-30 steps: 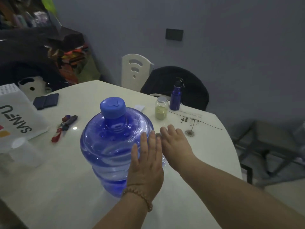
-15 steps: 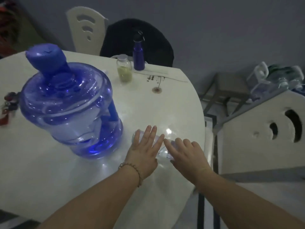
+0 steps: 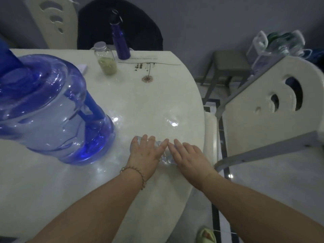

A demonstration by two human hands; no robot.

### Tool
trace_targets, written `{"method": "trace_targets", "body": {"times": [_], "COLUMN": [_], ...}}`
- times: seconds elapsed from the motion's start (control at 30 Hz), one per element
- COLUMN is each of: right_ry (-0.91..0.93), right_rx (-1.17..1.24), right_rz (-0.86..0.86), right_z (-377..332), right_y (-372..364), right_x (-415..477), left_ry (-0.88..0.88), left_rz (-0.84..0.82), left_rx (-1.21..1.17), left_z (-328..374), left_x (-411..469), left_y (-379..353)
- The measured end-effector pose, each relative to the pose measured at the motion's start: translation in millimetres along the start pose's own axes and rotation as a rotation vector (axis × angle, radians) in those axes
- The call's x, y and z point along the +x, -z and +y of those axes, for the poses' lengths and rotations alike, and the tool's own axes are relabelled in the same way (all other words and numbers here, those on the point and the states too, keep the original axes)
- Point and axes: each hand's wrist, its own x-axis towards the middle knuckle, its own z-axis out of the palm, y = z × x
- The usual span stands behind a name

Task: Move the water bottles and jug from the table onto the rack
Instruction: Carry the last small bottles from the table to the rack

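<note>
A clear plastic bottle lies on its side low in the middle of the frame, on the glossy white tabletop. The left hand and right hand press flat on it, fingers spread, index tips nearly meeting, as half a second ago. The view has dipped, so the ribbed translucent blue jug now fills the left edge. At upper right, clear bottles sit on the grey rack.
</note>
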Motion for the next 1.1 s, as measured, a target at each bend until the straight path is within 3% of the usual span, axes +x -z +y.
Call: {"method": "trace_targets", "body": {"times": [0.07, 0.23, 0.47, 0.77, 0.9, 1.1], "right_ry": [-0.005, -0.116, -0.292, -0.349, -0.415, -0.424], "right_rx": [-0.011, -0.076, -0.11, -0.071, -0.066, -0.116], "right_rz": [0.019, 0.126, 0.354, 0.463, 0.405, 0.333], "right_z": [5, 50, 138, 277, 357, 436], "right_y": [14, 74, 170, 186, 181, 170], "right_x": [-8, -45, -141, -281, -351, -396], "left_ry": [-0.004, -0.065, -0.136, -0.224, -0.299, -0.372], "left_rz": [0.037, 0.31, 0.563, 0.485, 0.534, 0.485], "left_rx": [-0.042, -0.187, -0.218, -0.254, -0.237, -0.234], "left_z": [6, 32, 105, 280, 380, 455], "left_x": [1, 28, 70, 129, 167, 214], "left_y": [12, 82, 227, 324, 353, 376]}}
